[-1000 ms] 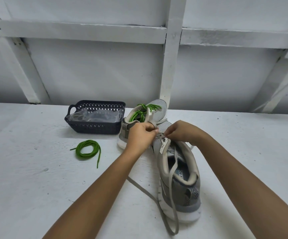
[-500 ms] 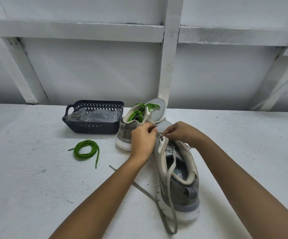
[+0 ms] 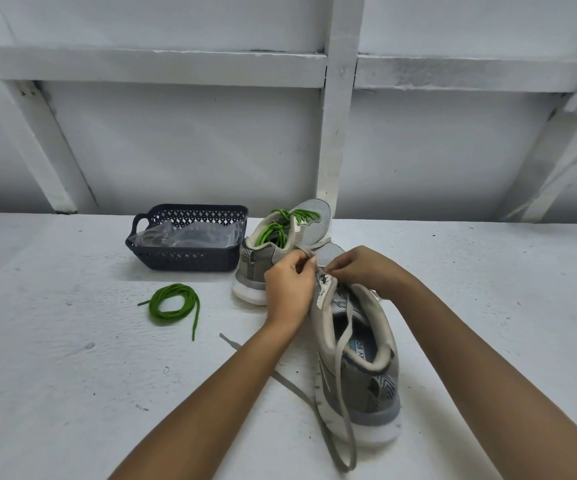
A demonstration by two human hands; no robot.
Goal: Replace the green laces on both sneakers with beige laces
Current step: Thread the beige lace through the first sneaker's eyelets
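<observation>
Pinching beige lace (image 3: pixel 346 327) with both hands (image 3: pixel 289 289) (image 3: pixel 363 271) at sneaker (image 3: pixel 366 393).

White, rough counter (image 3: pixel 55 393) in front of me, flecked with dark specks. At the back left sits a dark basket (image 3: pixel 183 263). Nearer, to its front, a coiled green lace (image 3: pixel 173 304) lies on the bare surface. Just right of the basket stands the far sneaker (image 3: pixel 263 268); the near sneaker (image 3: pixel 366 393) stands closer to me, heel towards me. The beige lace (image 3: pixel 230 341) trails across the counter beside it.
</observation>
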